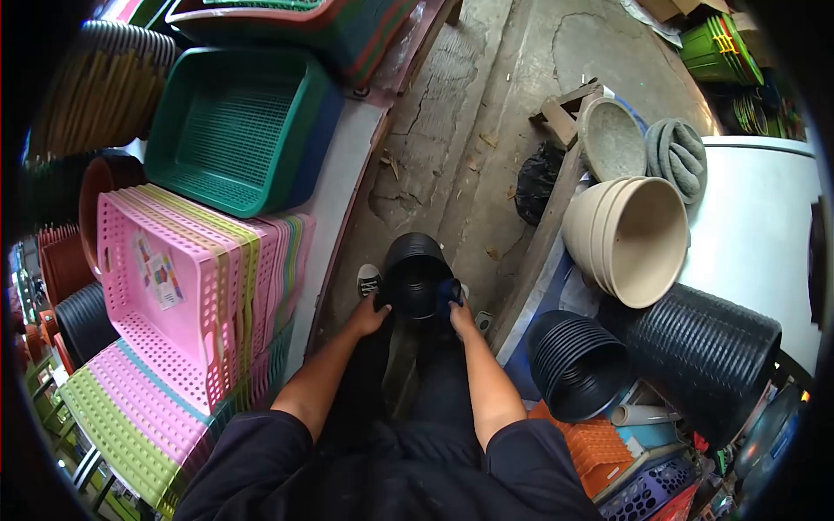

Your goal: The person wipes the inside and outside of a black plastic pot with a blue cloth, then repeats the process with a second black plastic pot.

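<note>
A black plastic plant pot [417, 260] is in front of my legs, its open mouth tilted toward me. My left hand [372, 314] is closed at the left side of its rim, the fingers partly hidden. On the other side, my right hand [461, 314] is closed around a dark blue bunched thing [449, 292] that looks like a cloth, pressed against the right rim. One sneaker [369, 280] shows just left of the pot.
Pink and other coloured baskets [156, 269] and green trays [230, 130] are stacked on the left. To the right are nested beige pots [638, 239], black pots [580, 365] and a grey stone-like bowl [612, 137]. A black plastic bag [540, 182] lies on the cracked concrete floor [460, 130].
</note>
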### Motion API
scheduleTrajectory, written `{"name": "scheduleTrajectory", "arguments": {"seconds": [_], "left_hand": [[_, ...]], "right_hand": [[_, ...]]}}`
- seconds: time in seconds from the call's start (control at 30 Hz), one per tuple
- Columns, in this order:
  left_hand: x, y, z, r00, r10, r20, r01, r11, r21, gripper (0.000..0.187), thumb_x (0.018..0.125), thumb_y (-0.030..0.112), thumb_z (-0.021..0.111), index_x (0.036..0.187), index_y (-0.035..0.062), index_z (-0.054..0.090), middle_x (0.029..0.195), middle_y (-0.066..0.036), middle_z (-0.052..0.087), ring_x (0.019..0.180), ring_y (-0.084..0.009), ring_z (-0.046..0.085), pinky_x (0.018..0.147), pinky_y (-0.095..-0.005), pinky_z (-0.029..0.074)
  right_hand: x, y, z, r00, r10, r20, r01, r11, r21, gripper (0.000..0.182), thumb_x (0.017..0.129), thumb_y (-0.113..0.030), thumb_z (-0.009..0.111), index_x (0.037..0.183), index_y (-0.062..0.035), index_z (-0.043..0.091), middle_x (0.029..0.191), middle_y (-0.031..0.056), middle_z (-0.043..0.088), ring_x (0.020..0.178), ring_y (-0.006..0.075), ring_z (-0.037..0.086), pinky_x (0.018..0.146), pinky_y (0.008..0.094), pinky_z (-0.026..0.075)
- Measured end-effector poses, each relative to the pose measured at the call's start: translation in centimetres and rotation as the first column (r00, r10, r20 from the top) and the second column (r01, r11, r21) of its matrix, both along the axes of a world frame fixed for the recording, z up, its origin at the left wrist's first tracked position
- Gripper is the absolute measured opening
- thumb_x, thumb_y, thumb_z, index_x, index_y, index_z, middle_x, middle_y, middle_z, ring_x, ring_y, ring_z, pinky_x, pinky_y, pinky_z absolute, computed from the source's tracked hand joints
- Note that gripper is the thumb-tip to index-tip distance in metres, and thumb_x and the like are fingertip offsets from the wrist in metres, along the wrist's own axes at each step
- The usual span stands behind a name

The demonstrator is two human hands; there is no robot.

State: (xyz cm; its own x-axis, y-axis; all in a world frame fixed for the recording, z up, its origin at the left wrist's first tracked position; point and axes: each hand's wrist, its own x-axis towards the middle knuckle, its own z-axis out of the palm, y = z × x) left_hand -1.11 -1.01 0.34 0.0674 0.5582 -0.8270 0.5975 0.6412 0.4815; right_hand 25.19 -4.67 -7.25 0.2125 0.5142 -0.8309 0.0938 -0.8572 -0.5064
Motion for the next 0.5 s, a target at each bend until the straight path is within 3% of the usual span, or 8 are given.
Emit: {"name": "scheduleTrajectory", "arguments": {"seconds": [0.03,0.1,0.13,0.2,0.27,0.33,0.4,0.5], "left_hand": [[0.7,0.1,-1.3,1.000,0.020,0.014,-0.021,0.999,0.027,0.067,0.089,0.036,0.060,0.139,-0.0026,0.037,0.135,-0.026,0.047,0.128,-0.0361,0.045,0.106,-0.0401,0.035],[1.5,-0.1,-3.4,0.998,0.054,0.037,-0.055,0.998,0.037,0.070,0.090,0.038,0.060,0.140,-0.0037,0.034,0.139,-0.026,0.044,0.131,-0.0362,0.041,0.108,-0.0401,0.033],[1.6,-0.2,-4.7,0.998,0.069,0.010,-0.070,0.997,0.043,0.070,0.089,0.040,0.060,0.139,-0.0035,0.035,0.139,-0.026,0.043,0.131,-0.0360,0.041,0.108,-0.0403,0.033],[1.8,-0.1,-5.8,0.996,0.091,-0.015,-0.090,0.994,0.055,0.071,0.089,0.042,0.059,0.139,-0.0033,0.037,0.140,-0.025,0.042,0.131,-0.0359,0.041,0.108,-0.0405,0.033],[1.7,-0.4,-5.9,0.992,0.125,-0.020,-0.123,0.991,0.056,0.072,0.089,0.047,0.058,0.138,-0.0020,0.038,0.138,-0.025,0.045,0.129,-0.0358,0.043,0.107,-0.0404,0.034],[2.0,1.1,-3.1,0.988,0.144,-0.049,-0.144,0.990,0.012,0.072,0.089,0.049,0.056,0.138,-0.0011,0.039,0.137,-0.025,0.046,0.128,-0.0359,0.044,0.106,-0.0405,0.035],[1.8,1.7,-2.2,0.985,0.158,-0.067,-0.160,0.987,-0.028,0.073,0.089,0.052,0.055,0.138,-0.0003,0.040,0.136,-0.025,0.047,0.128,-0.0360,0.045,0.106,-0.0405,0.035],[1.6,1.1,-3.2,0.977,0.211,-0.045,-0.212,0.977,-0.033,0.075,0.089,0.055,0.054,0.138,0.0012,0.040,0.134,-0.024,0.049,0.127,-0.0360,0.046,0.105,-0.0411,0.036]], "right_hand": [[-0.1,0.3,-1.0,1.000,0.007,0.008,-0.007,1.000,-0.011,0.045,0.090,-0.020,0.050,0.131,-0.0013,0.048,0.122,0.0238,0.058,0.116,0.0366,0.054,0.099,0.0399,0.039],[-0.2,0.0,-2.4,0.952,0.266,0.152,-0.263,0.964,-0.037,0.048,0.088,-0.017,0.050,0.133,-0.0015,0.047,0.126,0.0220,0.056,0.115,0.0347,0.054,0.098,0.0386,0.040],[-0.8,0.0,-1.9,0.949,0.275,0.156,-0.271,0.961,-0.048,0.048,0.088,-0.017,0.050,0.133,-0.0015,0.047,0.126,0.0220,0.056,0.115,0.0347,0.054,0.098,0.0386,0.040],[-2.3,1.0,0.0,0.927,0.059,0.371,-0.103,0.990,0.099,0.050,0.086,-0.016,0.051,0.134,-0.0015,0.045,0.123,0.0209,0.057,0.112,0.0325,0.055,0.096,0.0380,0.040],[-1.5,0.4,-2.9,0.953,0.082,0.293,-0.106,0.992,0.067,0.050,0.086,-0.017,0.051,0.133,-0.0014,0.045,0.121,0.0209,0.058,0.111,0.0319,0.056,0.096,0.0376,0.041],[-1.2,0.4,-3.5,0.974,0.097,0.207,-0.105,0.994,0.030,0.050,0.086,-0.019,0.051,0.132,-0.0012,0.046,0.118,0.0208,0.058,0.110,0.0313,0.056,0.095,0.0372,0.041],[-1.0,2.3,-1.3,0.990,0.031,0.134,-0.015,0.993,-0.121,0.051,0.085,-0.024,0.053,0.130,0.0007,0.046,0.127,0.0287,0.051,0.120,0.0424,0.048,0.101,0.0430,0.037],[-0.5,3.1,-0.8,0.984,0.069,0.166,-0.044,0.987,-0.155,0.049,0.085,-0.023,0.053,0.127,0.0022,0.047,0.124,0.0298,0.053,0.119,0.0433,0.049,0.099,0.0439,0.038]]}}
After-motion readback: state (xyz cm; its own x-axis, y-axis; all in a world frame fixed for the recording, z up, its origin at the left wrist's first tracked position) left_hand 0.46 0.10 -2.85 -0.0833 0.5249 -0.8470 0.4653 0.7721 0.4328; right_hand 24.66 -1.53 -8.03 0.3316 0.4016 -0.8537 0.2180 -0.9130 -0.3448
